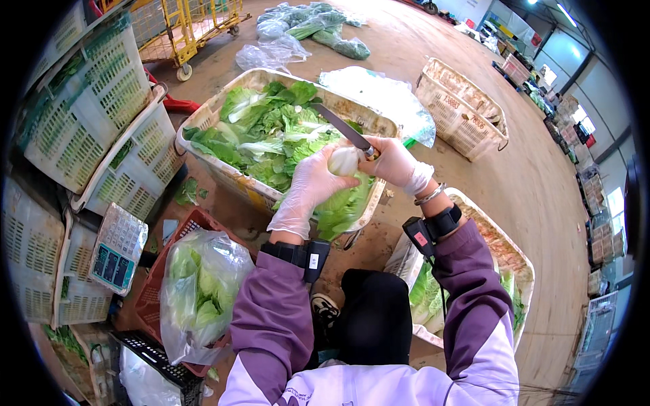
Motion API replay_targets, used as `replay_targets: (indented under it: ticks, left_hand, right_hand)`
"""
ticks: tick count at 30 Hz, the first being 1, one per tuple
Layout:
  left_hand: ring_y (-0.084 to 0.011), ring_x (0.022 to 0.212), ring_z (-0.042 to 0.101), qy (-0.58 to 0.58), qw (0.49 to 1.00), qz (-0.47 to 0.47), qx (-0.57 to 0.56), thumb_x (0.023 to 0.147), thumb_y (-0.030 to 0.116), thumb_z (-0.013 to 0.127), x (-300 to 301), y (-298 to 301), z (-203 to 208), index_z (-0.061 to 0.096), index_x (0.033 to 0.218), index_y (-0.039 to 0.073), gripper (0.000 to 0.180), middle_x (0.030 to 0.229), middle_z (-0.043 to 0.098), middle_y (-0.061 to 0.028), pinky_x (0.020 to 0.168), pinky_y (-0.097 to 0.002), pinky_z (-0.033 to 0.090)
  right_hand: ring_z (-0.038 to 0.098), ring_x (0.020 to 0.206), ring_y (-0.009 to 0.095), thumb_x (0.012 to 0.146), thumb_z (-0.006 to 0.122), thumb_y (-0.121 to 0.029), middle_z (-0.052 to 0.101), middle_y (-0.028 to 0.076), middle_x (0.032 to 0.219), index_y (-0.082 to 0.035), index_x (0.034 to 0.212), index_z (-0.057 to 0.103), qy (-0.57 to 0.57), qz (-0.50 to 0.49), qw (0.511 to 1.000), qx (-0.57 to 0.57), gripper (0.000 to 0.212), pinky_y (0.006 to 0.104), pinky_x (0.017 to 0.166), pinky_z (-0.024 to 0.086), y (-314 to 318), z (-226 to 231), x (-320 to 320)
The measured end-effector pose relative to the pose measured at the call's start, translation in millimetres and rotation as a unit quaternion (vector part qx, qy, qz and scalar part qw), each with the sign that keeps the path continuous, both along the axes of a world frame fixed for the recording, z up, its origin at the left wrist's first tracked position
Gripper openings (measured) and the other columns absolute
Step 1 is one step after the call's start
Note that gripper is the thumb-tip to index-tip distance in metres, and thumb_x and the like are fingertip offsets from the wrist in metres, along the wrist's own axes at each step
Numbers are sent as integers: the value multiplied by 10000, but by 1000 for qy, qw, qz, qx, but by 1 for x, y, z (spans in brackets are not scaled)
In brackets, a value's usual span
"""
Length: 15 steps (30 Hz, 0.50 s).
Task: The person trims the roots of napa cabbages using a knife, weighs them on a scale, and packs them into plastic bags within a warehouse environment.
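Observation:
My left hand (313, 181), in a thin whitish glove, is closed round a head of Chinese cabbage (340, 208). Its pale base points up and away from me, and its green leaves hang down toward me. In my gloved right hand (396, 164) is a knife (340, 126), gripped by its handle close to the cabbage base. The blade slants up to the left; whether its edge touches the cabbage I cannot tell. Below both hands stands a dirty white crate (237, 179), filled with loose green leaves (271, 132).
At my right sits a white crate (504, 240) of cabbages. To my left are a red-brown crate (150, 287) with a bagged cabbage load (203, 291), a digital scale (118, 247) and stacked crates (88, 101). Farther off are another crate (450, 111), plastic bags (379, 91) and a yellow cart (179, 34).

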<state>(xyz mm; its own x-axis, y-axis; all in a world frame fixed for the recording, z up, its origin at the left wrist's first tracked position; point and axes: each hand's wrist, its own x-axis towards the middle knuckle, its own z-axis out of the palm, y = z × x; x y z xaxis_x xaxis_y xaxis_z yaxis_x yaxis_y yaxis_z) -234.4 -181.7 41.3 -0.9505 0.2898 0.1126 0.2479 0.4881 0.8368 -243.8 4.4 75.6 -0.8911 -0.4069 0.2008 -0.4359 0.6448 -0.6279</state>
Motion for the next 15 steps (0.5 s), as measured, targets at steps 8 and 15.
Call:
replay_targets:
  ticks: [8, 15]
  left_hand:
    - [-124, 850, 593, -173, 959, -180, 135, 653, 259, 789, 1, -28, 1, 549, 1163, 7, 618, 963, 635, -73, 782, -265, 469]
    - [-112, 896, 562, -222, 872, -156, 408, 715, 174, 768, 0, -33, -12, 473, 1245, 41, 621, 1021, 581, -9, 797, -262, 455]
  right_hand:
    - [637, 632, 240, 738, 657, -116, 643, 118, 709, -108, 934, 670, 264, -89, 951, 132, 197, 325, 611, 505, 4, 2, -28]
    - [638, 629, 198, 752, 700, -212, 646, 54, 745, -165, 1061, 625, 287, -161, 939, 99, 322, 315, 577, 512, -10, -13, -9]
